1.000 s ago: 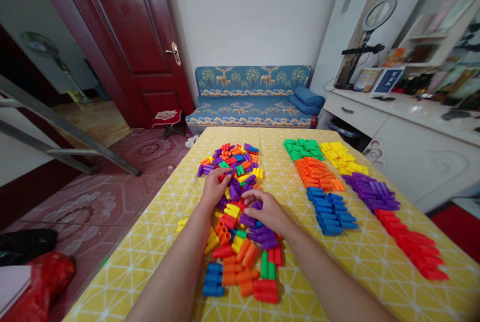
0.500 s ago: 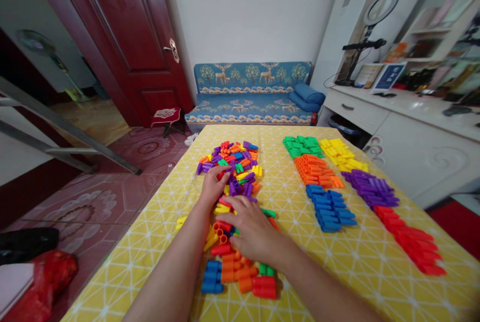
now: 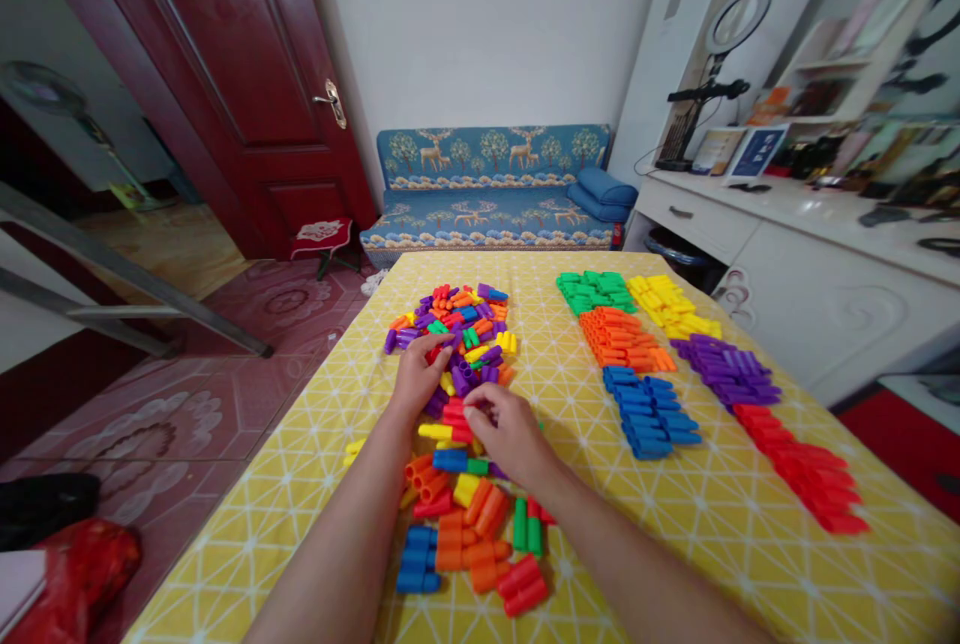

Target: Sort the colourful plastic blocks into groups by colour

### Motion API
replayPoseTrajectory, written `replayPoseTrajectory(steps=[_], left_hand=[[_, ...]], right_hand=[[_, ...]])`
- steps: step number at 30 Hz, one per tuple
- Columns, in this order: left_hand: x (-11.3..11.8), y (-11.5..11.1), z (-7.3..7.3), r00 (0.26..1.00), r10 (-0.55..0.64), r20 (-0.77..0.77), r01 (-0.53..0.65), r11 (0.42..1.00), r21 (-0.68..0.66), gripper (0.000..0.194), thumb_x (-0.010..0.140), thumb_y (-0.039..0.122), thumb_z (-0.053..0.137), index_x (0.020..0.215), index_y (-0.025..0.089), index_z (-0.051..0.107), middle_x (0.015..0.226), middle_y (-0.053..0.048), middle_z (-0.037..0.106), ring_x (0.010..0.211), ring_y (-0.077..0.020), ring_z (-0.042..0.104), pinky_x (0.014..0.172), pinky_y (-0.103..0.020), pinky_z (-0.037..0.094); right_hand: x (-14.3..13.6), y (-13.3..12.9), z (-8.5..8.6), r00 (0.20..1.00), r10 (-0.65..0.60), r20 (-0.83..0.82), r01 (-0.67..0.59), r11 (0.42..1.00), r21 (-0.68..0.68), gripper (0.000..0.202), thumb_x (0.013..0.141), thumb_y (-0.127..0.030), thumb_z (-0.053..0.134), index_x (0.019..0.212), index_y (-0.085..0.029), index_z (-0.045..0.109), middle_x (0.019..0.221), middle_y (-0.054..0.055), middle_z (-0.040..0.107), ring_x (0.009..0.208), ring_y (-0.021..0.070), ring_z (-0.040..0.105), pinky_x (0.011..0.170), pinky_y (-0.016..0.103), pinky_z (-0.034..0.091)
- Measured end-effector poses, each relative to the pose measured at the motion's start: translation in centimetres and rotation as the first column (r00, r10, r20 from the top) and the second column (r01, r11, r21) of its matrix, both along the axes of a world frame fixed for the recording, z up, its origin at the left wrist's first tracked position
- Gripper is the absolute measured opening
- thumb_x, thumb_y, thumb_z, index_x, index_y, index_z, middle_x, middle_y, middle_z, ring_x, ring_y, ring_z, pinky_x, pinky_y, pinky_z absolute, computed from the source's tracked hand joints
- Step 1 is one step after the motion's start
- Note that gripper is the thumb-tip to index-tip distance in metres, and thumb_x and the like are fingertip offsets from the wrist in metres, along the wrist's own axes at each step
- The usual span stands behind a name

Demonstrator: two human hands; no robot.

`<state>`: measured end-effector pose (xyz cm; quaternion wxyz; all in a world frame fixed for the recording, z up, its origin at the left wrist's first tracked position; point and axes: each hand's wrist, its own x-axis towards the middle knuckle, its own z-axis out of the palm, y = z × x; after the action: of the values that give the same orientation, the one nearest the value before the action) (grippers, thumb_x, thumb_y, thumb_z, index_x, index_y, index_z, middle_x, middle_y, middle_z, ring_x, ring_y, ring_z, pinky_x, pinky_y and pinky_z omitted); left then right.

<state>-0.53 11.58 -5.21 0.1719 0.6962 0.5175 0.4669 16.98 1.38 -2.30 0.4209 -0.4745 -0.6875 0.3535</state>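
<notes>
Right hand [image 3: 512, 431] rests curled at a red piece [image 3: 454, 411] in the mixed heap [image 3: 450, 461] nearer the counter's [image 3: 538, 324] left edge, left hand [image 3: 420, 374] bent over the heap farther off, cannot tell whether either pinches; piece probably light, stiff, slick, best held across its sides.

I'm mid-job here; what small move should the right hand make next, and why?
I'd probably pinch the red piece and ease it out of the mixed pile. The right hand has its fingertips at that piece, though whether they grip it is unclear, and an all-red group lies on the table's right side.
</notes>
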Motion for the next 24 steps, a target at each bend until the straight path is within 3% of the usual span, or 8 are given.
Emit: replayPoseTrajectory(steps=[2,5,11,18,21,24], left_hand=[[0.0,0.0,-0.1,1.0,0.001,-0.006,-0.001,1.0,0.004,0.027,0.086,0.027,0.058,0.107,0.019,0.072,0.109,-0.009,0.072,0.104,-0.025,0.065,0.098,-0.043,0.047],[0.0,0.0,-0.1,1.0,-0.001,-0.014,0.001,1.0,0.003,0.027,0.086,0.027,0.058,0.108,0.019,0.072,0.109,-0.009,0.072,0.104,-0.0253,0.065,0.098,-0.043,0.047],[0.0,0.0,0.1,1.0,0.008,-0.022,-0.009,1.0,-0.005,0.028,0.085,0.028,0.059,0.107,0.018,0.072,0.109,-0.01,0.072,0.105,-0.0261,0.064,0.099,-0.044,0.047],[0.1,-0.1,0.1,1.0,0.012,-0.018,-0.012,1.0,-0.008,0.027,0.085,0.027,0.059,0.107,0.019,0.072,0.109,-0.01,0.072,0.106,-0.0264,0.064,0.099,-0.044,0.047],[0.2,-0.2,0.4,1.0,0.007,0.007,-0.007,0.999,0.032,0.024,0.085,0.027,0.057,0.103,0.02,0.073,0.107,-0.008,0.072,0.104,-0.0251,0.065,0.099,-0.043,0.047],[0.5,-0.7,1.7,0.999,0.01,0.051,-0.016,0.993,0.118,0.024,0.087,0.029,0.056,0.102,0.021,0.073,0.108,-0.007,0.072,0.106,-0.0234,0.064,0.1,-0.041,0.047]], right_hand=[[1.0,1.2,-0.2,0.993,-0.05,-0.106,0.04,0.995,-0.093,0.013,0.082,-0.028,0.052,0.083,-0.02,0.062,0.073,0.0,0.064,0.068,0.0145,0.061,0.064,0.025,0.047],[3.0,2.9,-0.8,0.976,-0.137,-0.168,0.121,0.987,-0.104,0.017,0.08,-0.034,0.053,0.082,-0.019,0.062,0.076,0.001,0.066,0.071,0.0159,0.062,0.066,0.026,0.047],[7.2,5.1,-1.5,0.954,-0.297,-0.041,0.297,0.955,-0.026,0.02,0.076,-0.034,0.056,0.083,-0.018,0.065,0.077,0.003,0.069,0.073,0.0177,0.064,0.067,0.029,0.048],[10.2,6.6,-1.8,0.971,-0.205,-0.124,0.193,0.976,-0.099,0.022,0.072,-0.033,0.06,0.084,-0.017,0.069,0.08,0.004,0.071,0.073,0.0176,0.064,0.064,0.028,0.049],[9.6,6.2,-1.4,0.94,-0.239,-0.242,0.192,0.96,-0.203,0.034,0.071,-0.041,0.061,0.092,-0.016,0.068,0.076,0.004,0.07,0.06,0.0152,0.06,0.051,0.025,0.045],[8.0,5.4,-0.6,0.922,-0.233,-0.31,0.174,0.963,-0.206,0.036,0.07,-0.044,0.062,0.093,-0.016,0.067,0.079,0.005,0.071,0.058,0.0143,0.059,0.048,0.024,0.045]])
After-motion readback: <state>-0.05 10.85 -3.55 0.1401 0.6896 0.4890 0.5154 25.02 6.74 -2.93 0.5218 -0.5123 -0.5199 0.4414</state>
